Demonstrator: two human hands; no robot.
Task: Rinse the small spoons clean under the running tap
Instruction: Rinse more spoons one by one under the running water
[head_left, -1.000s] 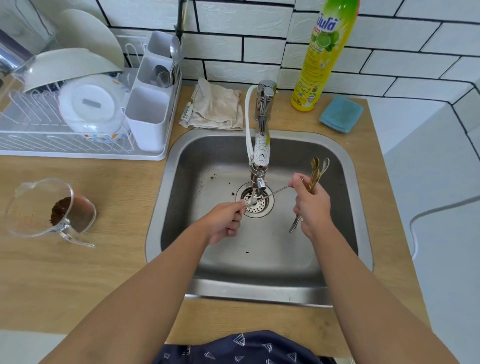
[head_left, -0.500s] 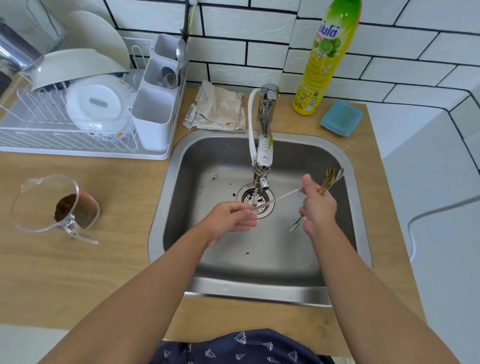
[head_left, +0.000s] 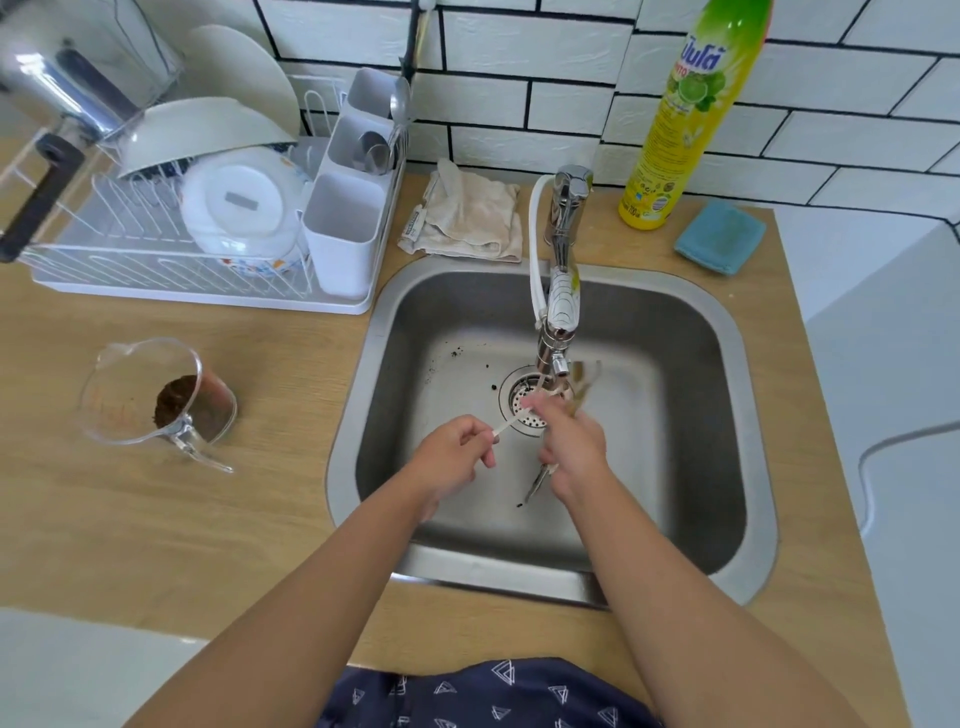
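Head view: my left hand (head_left: 457, 457) sits low over the sink (head_left: 748, 467), thumb and fingers pinching the handle end of a pale spoon (head_left: 506, 425) that slants up toward the drain (head_left: 524, 400). My right hand (head_left: 574, 449) is curled round a bundle of small spoons (head_left: 537, 480), its blurred tips just under the tap (head_left: 560, 312) spout. Steel basin walls ring both hands, with bare floor at right. On the counter left, a clear measuring jug (head_left: 150, 400) holds brown grounds. Farther back, a white rack (head_left: 171, 260) carries bowls and plates. A yellow-green bottle (head_left: 680, 119) stands by the tiles; its lettering I cannot read.
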